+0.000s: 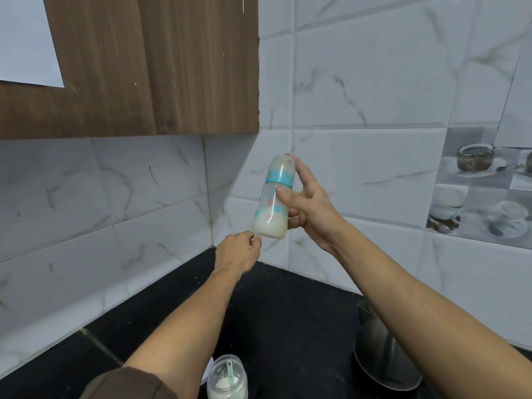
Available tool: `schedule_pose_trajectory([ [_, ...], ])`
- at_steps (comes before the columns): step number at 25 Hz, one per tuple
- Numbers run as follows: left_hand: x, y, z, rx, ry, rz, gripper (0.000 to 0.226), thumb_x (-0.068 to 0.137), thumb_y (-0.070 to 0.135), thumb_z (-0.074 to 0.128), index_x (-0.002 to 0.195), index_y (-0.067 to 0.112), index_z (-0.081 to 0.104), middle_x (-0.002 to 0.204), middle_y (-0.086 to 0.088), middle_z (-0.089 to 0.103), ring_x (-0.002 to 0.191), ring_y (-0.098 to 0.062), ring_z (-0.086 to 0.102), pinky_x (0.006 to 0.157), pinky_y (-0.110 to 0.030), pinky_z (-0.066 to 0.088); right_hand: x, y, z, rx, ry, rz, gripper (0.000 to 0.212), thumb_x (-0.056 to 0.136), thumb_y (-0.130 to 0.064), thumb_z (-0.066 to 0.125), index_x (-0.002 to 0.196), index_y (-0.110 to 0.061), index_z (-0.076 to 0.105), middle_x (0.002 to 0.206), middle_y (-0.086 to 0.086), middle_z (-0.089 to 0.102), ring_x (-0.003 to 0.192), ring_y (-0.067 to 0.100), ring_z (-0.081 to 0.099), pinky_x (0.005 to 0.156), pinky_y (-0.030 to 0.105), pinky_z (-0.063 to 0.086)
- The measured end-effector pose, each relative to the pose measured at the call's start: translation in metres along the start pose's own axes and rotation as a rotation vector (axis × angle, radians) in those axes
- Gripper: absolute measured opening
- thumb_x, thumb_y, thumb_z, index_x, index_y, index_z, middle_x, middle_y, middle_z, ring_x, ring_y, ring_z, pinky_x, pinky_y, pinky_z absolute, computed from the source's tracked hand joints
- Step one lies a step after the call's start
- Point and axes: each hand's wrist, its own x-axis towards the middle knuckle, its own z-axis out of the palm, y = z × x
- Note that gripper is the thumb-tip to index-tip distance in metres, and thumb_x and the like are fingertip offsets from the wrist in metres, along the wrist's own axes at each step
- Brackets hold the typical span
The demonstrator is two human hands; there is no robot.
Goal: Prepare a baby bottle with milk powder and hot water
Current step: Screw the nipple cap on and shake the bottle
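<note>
Two hands are up in front of the tiled wall (374,82) corner. The right hand (311,208) grips the baby bottle (270,208) in the air well above the counter (288,312), thumb across the front and a finger reaching up along the clear cap. The bottle's top leans a bit to the right, its teal ring is on, and milky liquid sits in the bottom part. The left hand (236,251) is just below the bottle's base, fingers loosely curled and holding nothing; can't tell if the tips touch it. Near edge of the counter: an open jar of milk powder (227,378) with a green scoop (230,370) inside. A steel vessel (380,355) stands to the right, partly behind the right forearm. A wooden cabinet (144,67) hangs top left.
</note>
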Motion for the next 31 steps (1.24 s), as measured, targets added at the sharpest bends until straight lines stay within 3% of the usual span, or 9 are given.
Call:
schedule_pose_trajectory([
  [2, 0.001, 0.002, -0.001, -0.003, 0.005, 0.01, 0.043, 0.107, 0.044, 0.039, 0.112, 0.018, 0.073, 0.099, 0.0, 0.074, 0.091, -0.023, 0.067, 0.079, -0.038, 0.057, 0.006, 0.003, 0.0, 0.068, 0.107, -0.035, 0.067, 0.1, -0.023, 0.068, 0.156, -0.04, 0.035, 0.121, 0.009, 0.069, 0.073, 0.019, 0.075, 0.058, 0.031, 0.058],
  [5, 0.0, 0.004, -0.003, -0.017, 0.017, 0.013, 0.044, 0.107, 0.044, 0.039, 0.119, 0.02, 0.074, 0.109, 0.0, 0.077, 0.098, -0.022, 0.068, 0.083, -0.038, 0.057, 0.02, -0.006, -0.004, 0.399, 0.334, -0.04, 0.057, 0.102, -0.032, 0.065, 0.153, -0.03, 0.038, 0.139, 0.019, 0.061, 0.091, 0.032, 0.076, 0.072, 0.042, 0.063],
  [10, 0.0, 0.009, -0.002, 0.005, 0.006, 0.003, 0.041, 0.108, 0.043, 0.041, 0.106, 0.016, 0.072, 0.098, -0.003, 0.074, 0.087, -0.022, 0.066, 0.079, -0.04, 0.058, 0.0, -0.007, 0.008, -0.017, -0.02, -0.037, 0.066, 0.101, -0.018, 0.066, 0.155, -0.04, 0.036, 0.111, 0.008, 0.07, 0.066, 0.012, 0.072, 0.054, 0.026, 0.056],
  [14, 0.001, 0.007, -0.003, -0.009, 0.02, 0.021, 0.044, 0.107, 0.043, 0.039, 0.117, 0.018, 0.074, 0.108, -0.001, 0.077, 0.095, -0.023, 0.068, 0.08, -0.038, 0.056, 0.018, -0.016, 0.001, 0.352, 0.349, -0.078, 0.071, 0.1, -0.03, 0.069, 0.158, -0.039, 0.03, 0.135, 0.014, 0.062, 0.09, 0.03, 0.077, 0.074, 0.044, 0.063],
  [18, 0.001, 0.007, -0.002, 0.007, 0.015, 0.017, 0.041, 0.109, 0.043, 0.041, 0.117, 0.017, 0.071, 0.106, -0.001, 0.074, 0.092, -0.021, 0.067, 0.081, -0.037, 0.057, -0.002, -0.01, 0.009, 0.034, 0.029, -0.038, 0.07, 0.1, -0.018, 0.068, 0.157, -0.039, 0.033, 0.116, 0.01, 0.069, 0.068, 0.015, 0.073, 0.054, 0.028, 0.057],
  [19, 0.0, 0.008, -0.002, 0.007, 0.014, 0.023, 0.04, 0.109, 0.042, 0.041, 0.117, 0.017, 0.071, 0.105, -0.001, 0.074, 0.092, -0.02, 0.066, 0.08, -0.037, 0.057, -0.001, -0.009, 0.008, 0.02, 0.028, -0.065, 0.07, 0.1, -0.017, 0.068, 0.157, -0.039, 0.034, 0.113, 0.01, 0.07, 0.065, 0.012, 0.072, 0.053, 0.026, 0.056],
  [23, 0.0, 0.003, -0.001, -0.013, 0.014, 0.012, 0.044, 0.106, 0.042, 0.038, 0.118, 0.019, 0.074, 0.11, -0.001, 0.077, 0.097, -0.022, 0.068, 0.08, -0.036, 0.055, 0.017, -0.017, -0.005, 0.418, 0.398, -0.107, 0.069, 0.1, -0.03, 0.069, 0.158, -0.037, 0.031, 0.135, 0.015, 0.062, 0.094, 0.033, 0.075, 0.073, 0.045, 0.063],
  [27, 0.001, 0.002, 0.003, -0.018, 0.008, 0.008, 0.043, 0.106, 0.043, 0.039, 0.115, 0.02, 0.073, 0.106, -0.001, 0.076, 0.095, -0.022, 0.068, 0.082, -0.039, 0.058, 0.001, -0.012, 0.001, 0.032, 0.11, -0.119, 0.068, 0.098, -0.027, 0.07, 0.155, -0.041, 0.036, 0.122, 0.009, 0.069, 0.085, 0.025, 0.075, 0.062, 0.035, 0.06],
  [31, 0.0, 0.005, 0.005, -0.026, 0.013, 0.016, 0.045, 0.106, 0.045, 0.038, 0.115, 0.02, 0.074, 0.107, 0.0, 0.077, 0.096, -0.022, 0.068, 0.079, -0.038, 0.057, 0.016, -0.018, -0.002, 0.458, 0.341, -0.023, 0.059, 0.101, -0.037, 0.066, 0.152, -0.022, 0.041, 0.134, 0.019, 0.063, 0.091, 0.033, 0.076, 0.07, 0.042, 0.063],
])
